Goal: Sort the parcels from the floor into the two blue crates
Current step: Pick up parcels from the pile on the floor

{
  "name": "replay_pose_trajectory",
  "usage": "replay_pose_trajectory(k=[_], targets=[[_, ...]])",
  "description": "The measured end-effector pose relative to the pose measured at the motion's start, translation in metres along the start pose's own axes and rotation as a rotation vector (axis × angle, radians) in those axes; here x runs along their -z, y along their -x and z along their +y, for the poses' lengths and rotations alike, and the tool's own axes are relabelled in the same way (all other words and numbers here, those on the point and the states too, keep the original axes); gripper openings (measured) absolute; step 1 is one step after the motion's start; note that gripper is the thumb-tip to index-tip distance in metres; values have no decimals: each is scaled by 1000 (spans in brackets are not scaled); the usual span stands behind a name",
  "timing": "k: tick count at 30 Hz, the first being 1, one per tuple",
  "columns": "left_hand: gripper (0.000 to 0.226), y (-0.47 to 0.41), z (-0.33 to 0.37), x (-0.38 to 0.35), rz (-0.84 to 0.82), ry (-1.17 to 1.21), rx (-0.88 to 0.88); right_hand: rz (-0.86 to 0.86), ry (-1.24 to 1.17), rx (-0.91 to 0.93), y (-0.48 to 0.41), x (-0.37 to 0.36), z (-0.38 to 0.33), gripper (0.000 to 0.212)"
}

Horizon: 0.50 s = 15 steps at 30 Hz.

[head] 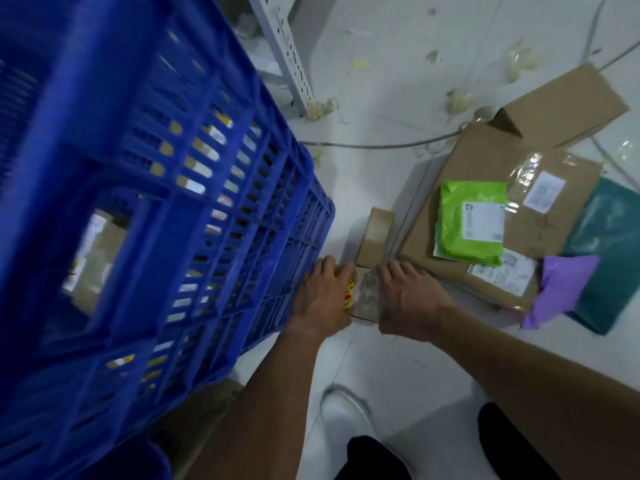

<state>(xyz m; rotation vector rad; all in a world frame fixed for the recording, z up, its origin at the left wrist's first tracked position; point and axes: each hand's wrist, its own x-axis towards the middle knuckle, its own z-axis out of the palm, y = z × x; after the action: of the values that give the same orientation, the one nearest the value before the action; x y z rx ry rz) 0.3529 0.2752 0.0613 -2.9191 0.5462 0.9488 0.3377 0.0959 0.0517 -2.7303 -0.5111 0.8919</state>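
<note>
1. My left hand [323, 292] and right hand [410, 297] clamp a small box [365, 294] on the floor, frame centre, against the crate [156, 202].
2. Risk: taped top is slick, could slip.
3. Tight gap; lifting may snag the crate wall.

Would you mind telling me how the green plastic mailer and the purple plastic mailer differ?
The green plastic mailer lies flat on the big cardboard box; the purple plastic mailer is crumpled at that box's corner. The green one shows a white label; none shows on the purple. Both are soft bags, untouched by either hand.
</note>
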Motion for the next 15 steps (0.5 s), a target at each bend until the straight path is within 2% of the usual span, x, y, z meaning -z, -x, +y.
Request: replay_pose_trajectory(k=[5, 9, 12, 15], targets=[[87, 60, 33, 84, -33, 126, 57, -85, 103, 80, 59, 100, -4, 91], [86, 133, 55, 144, -8, 150, 110, -125, 162, 147, 118, 168, -25, 86], [88, 168, 68, 203, 49, 201, 154, -95, 200, 181, 148, 233, -40, 84], [90, 219, 84, 262, 53, 281, 229, -84, 243, 243, 193, 299, -58, 92]])
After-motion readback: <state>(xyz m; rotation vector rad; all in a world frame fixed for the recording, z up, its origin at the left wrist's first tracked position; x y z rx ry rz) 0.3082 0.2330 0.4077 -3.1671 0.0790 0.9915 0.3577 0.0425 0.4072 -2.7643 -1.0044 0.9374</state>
